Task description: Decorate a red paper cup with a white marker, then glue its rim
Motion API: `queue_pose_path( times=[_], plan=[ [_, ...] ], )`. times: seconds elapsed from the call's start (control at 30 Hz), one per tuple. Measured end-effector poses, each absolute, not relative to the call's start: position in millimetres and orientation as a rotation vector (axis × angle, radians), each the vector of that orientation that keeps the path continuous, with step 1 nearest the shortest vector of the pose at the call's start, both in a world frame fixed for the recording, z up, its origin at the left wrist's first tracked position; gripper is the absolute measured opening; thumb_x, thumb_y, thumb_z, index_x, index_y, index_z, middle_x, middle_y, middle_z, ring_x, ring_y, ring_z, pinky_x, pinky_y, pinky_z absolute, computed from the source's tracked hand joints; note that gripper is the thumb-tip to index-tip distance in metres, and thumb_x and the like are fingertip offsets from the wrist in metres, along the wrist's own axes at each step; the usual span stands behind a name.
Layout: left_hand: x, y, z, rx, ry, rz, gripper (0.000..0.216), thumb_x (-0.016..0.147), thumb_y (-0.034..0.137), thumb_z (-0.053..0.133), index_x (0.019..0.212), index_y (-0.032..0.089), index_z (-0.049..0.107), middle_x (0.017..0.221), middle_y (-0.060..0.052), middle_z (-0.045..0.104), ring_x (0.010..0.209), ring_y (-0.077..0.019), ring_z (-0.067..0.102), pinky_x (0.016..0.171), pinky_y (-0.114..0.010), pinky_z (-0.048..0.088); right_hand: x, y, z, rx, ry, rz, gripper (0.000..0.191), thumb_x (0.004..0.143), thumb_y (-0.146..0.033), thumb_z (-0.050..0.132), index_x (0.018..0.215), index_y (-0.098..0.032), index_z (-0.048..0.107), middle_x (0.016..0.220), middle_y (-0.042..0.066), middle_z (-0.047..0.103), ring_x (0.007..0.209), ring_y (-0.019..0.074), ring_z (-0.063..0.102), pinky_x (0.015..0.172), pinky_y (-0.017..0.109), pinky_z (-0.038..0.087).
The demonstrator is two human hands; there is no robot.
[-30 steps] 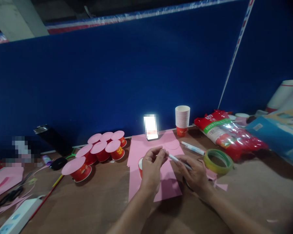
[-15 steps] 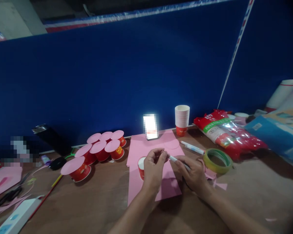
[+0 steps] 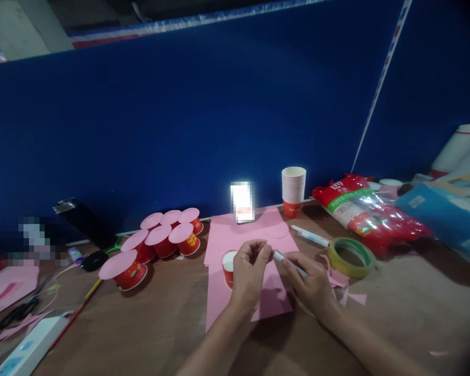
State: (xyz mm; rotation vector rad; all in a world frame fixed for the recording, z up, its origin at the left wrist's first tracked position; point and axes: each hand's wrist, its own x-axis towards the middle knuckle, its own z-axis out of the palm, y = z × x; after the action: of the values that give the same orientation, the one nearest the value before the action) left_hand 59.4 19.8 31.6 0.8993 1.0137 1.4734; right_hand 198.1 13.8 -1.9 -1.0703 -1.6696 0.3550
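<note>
My right hand (image 3: 308, 277) is closed round a white pen (image 3: 281, 256), its end pointing toward my other hand. The fingers of my left hand (image 3: 249, 269) are pinched together just left of that end; what they hold, if anything, is too small to make out. Beside my left wrist a red paper cup (image 3: 227, 271) stands with its white inside showing, partly covered by the hand. Under both hands lie pink paper sheets (image 3: 219, 308). A second white pen (image 3: 311, 236) rests on the table to the right.
Several red cups topped with pink discs (image 3: 159, 236) stand at left. Behind the paper are a bright phone (image 3: 243, 202) and a cup stack (image 3: 293, 190). To the right lie a tape roll (image 3: 350, 257) and a bag of cups (image 3: 370, 214); at left, scissors (image 3: 18, 313) and a power strip (image 3: 31, 344).
The view has shifted slightly. My hands keep nearly the same pose, with the pen still in my right hand and its end close to my left fingertips.
</note>
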Motion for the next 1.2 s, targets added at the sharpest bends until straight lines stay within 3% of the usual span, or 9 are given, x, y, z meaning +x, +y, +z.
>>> queue_pose_path(
  times=[0.27, 0.37, 0.5, 0.6, 0.7, 1.0, 1.2],
  plan=[
    [66, 18, 29, 0.824, 0.989, 1.493, 0.023, 0.077, 0.03, 0.072, 0.094, 0.016, 0.064, 0.086, -0.002, 0.067, 0.084, -0.0132, 0.065, 0.088, -0.032, 0.053, 206, 20, -3, -1.073, -1.762, 0.256, 0.019, 0.093, -0.028, 0.052, 0.087, -0.019, 0.068, 0.077, 0.002, 0.074, 0.067, 0.0142, 0.068, 0.064, 0.021, 0.049],
    [70, 17, 27, 0.883, 0.987, 1.524, 0.032, 0.081, 0.031, 0.069, 0.11, 0.019, 0.06, 0.106, -0.006, 0.066, 0.101, -0.0168, 0.063, 0.095, -0.034, 0.049, 216, 33, -6, -1.164, -1.763, 0.201, 0.024, 0.093, -0.033, 0.049, 0.088, -0.02, 0.068, 0.078, 0.002, 0.074, 0.067, 0.0153, 0.069, 0.064, 0.022, 0.05],
    [79, 9, 21, 0.982, 1.084, 1.56, 0.044, 0.083, 0.028, 0.066, 0.123, 0.023, 0.049, 0.129, -0.01, 0.055, 0.111, -0.0176, 0.059, 0.095, -0.032, 0.048, 230, 49, -4, -1.491, -1.793, 0.039, 0.028, 0.093, -0.03, 0.043, 0.108, -0.018, 0.064, 0.101, 0.009, 0.075, 0.089, 0.0214, 0.071, 0.077, 0.029, 0.052],
    [86, -1, 17, 1.084, 1.044, 1.484, 0.032, 0.088, 0.031, 0.06, 0.118, 0.022, 0.052, 0.121, -0.009, 0.058, 0.104, -0.0168, 0.06, 0.089, -0.031, 0.05, 236, 52, 3, -1.933, -1.975, -0.05, 0.03, 0.094, -0.03, 0.043, 0.118, -0.019, 0.06, 0.096, 0.012, 0.075, 0.084, 0.0253, 0.073, 0.07, 0.032, 0.052],
    [91, -10, 16, 1.202, 1.018, 1.358, 0.03, 0.089, 0.029, 0.057, 0.118, 0.022, 0.05, 0.109, -0.008, 0.062, 0.092, -0.0161, 0.062, 0.08, -0.03, 0.052, 237, 50, 10, -2.189, -2.043, -0.088, 0.03, 0.096, -0.031, 0.041, 0.114, -0.015, 0.059, 0.086, 0.016, 0.075, 0.078, 0.0295, 0.074, 0.062, 0.033, 0.051],
    [93, -38, 13, 1.599, 0.891, 1.095, 0.037, 0.086, 0.016, 0.055, 0.122, 0.023, 0.053, 0.102, -0.006, 0.064, 0.081, -0.0146, 0.061, 0.071, -0.024, 0.051, 235, 51, 8, -2.261, -2.142, -0.065, 0.022, 0.094, -0.021, 0.042, 0.106, -0.016, 0.059, 0.088, 0.015, 0.074, 0.079, 0.0276, 0.073, 0.063, 0.032, 0.05],
    [65, -47, 1, 1.844, 0.921, 1.045, 0.039, 0.085, 0.016, 0.057, 0.123, 0.025, 0.055, 0.109, -0.006, 0.065, 0.093, -0.0173, 0.062, 0.083, -0.028, 0.051, 234, 48, 3, -2.168, -2.207, -0.203, 0.026, 0.096, -0.017, 0.038, 0.107, -0.015, 0.061, 0.098, 0.015, 0.071, 0.086, 0.028, 0.071, 0.065, 0.032, 0.05]
  ],
)
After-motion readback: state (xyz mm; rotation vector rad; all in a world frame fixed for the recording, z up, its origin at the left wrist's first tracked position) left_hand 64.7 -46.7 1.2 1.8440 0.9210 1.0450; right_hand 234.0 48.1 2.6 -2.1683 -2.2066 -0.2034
